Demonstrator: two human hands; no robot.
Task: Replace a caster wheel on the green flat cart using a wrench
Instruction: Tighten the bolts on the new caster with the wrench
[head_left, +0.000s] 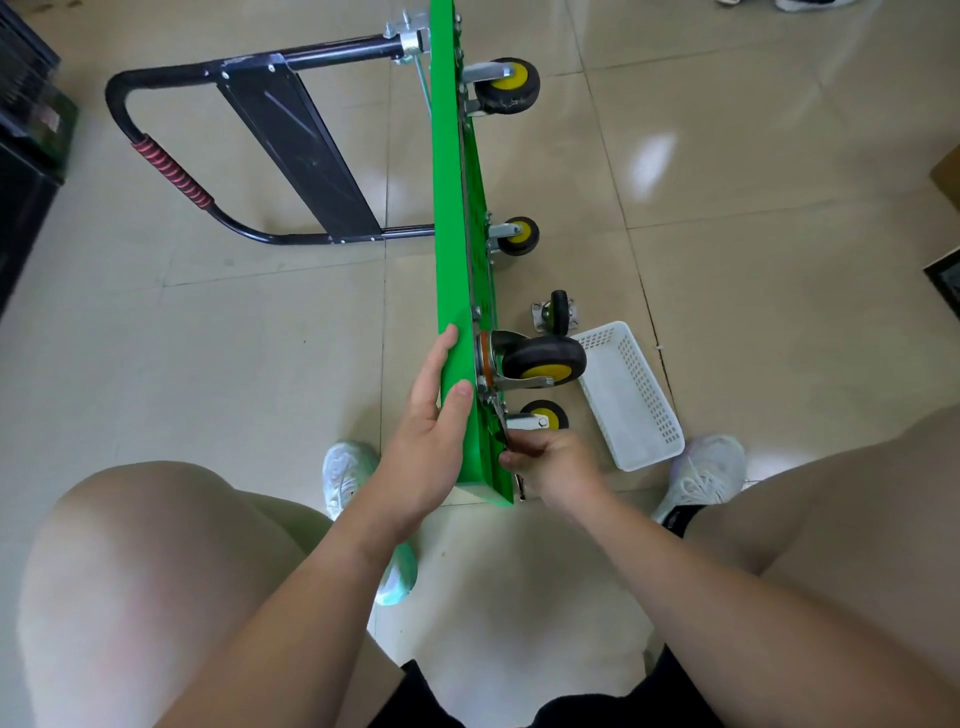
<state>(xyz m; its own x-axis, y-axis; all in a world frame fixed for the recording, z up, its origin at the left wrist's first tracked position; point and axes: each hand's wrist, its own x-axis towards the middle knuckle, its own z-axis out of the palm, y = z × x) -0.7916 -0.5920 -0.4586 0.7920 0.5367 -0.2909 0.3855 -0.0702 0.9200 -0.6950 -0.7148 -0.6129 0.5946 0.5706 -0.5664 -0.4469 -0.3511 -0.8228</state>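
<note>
The green flat cart (453, 218) stands on its side edge on the tiled floor, its wheels pointing right. My left hand (434, 421) rests flat against the deck's near end, thumb over the top edge. My right hand (553, 460) grips the handle of a metal wrench (497, 415) whose head sits at the mounting plate of the nearest large caster (540, 361), black with a yellow hub. A loose small black caster (556, 318) lies on the floor just beyond it.
A white perforated plastic basket (631, 395) lies on the floor right of the cart. The folded black handle with a red grip (171, 174) stretches left. Two more casters (511, 85) stick out farther along the deck. My knees and white shoes flank the cart's near end.
</note>
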